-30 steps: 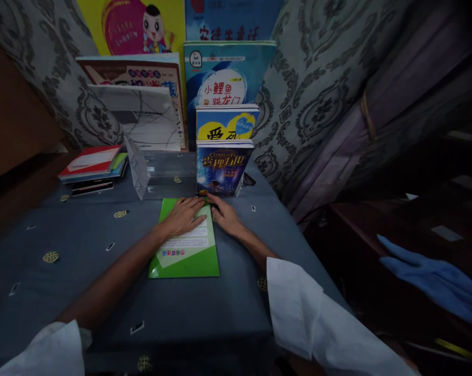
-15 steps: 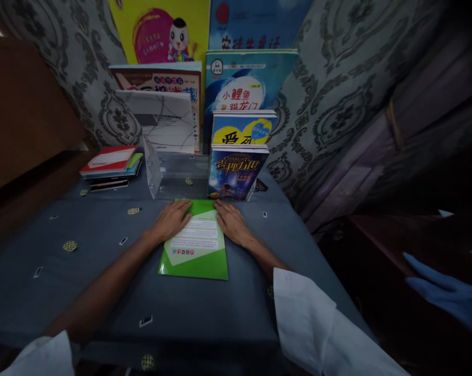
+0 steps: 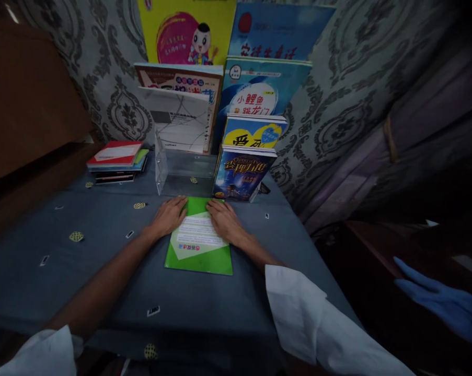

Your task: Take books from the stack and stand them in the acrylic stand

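Observation:
A green book (image 3: 204, 263) lies flat on the table, a pale panel with printed text showing upside down on its cover. My left hand (image 3: 170, 216) rests on its upper left edge, fingers stretched out toward the rack. On the upper right side of the book lies my right hand (image 3: 226, 222), also flat with fingers extended. Just beyond the book stands a clear acrylic rack (image 3: 186, 166). A dark blue book (image 3: 241, 175) fills its front right slot, with a blue and yellow book (image 3: 255, 131) behind. The front left slot holds nothing.
Farther back in the rack are a white booklet (image 3: 186, 117), a teal book (image 3: 271, 78) and a yellow book (image 3: 181, 36). A stack of books (image 3: 116, 156) lies at the left. Beyond the table's (image 3: 114, 282) right edge is a blue glove-like object (image 3: 443, 297).
My right hand has slid slightly inward over the book's right side. The whole view has shifted a little, so the rack appears farther right. The book stays flat under both hands.

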A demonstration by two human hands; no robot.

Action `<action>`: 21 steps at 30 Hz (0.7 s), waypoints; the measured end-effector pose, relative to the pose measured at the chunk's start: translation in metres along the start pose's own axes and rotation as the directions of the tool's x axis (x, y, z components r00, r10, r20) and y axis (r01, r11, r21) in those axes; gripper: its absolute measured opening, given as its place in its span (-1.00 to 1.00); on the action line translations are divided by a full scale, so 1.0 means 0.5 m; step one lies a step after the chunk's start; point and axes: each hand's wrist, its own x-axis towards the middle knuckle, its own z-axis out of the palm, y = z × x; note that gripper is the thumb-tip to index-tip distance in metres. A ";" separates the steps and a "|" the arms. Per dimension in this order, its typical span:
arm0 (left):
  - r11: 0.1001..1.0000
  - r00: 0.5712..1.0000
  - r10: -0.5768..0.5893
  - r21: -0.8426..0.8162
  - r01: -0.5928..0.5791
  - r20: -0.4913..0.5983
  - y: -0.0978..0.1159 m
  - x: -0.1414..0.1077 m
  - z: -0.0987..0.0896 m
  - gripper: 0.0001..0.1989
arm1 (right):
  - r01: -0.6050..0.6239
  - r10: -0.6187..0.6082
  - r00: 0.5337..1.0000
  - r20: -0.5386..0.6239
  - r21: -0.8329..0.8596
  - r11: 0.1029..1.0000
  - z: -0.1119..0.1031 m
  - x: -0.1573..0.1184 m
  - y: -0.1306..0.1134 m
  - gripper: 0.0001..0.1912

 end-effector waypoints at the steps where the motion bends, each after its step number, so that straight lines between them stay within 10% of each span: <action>1: 1.000 1.000 0.000 0.002 0.000 -0.004 -0.001 0.000 0.002 -0.54 | 0.020 -0.020 1.000 0.022 0.011 1.000 0.003 0.009 -0.013 -0.49; 21: 0.989 0.992 0.104 -0.112 -0.095 0.075 -0.022 -0.006 -0.022 -0.52 | -0.179 0.180 0.982 -0.053 0.038 0.983 0.019 -0.011 0.058 -0.44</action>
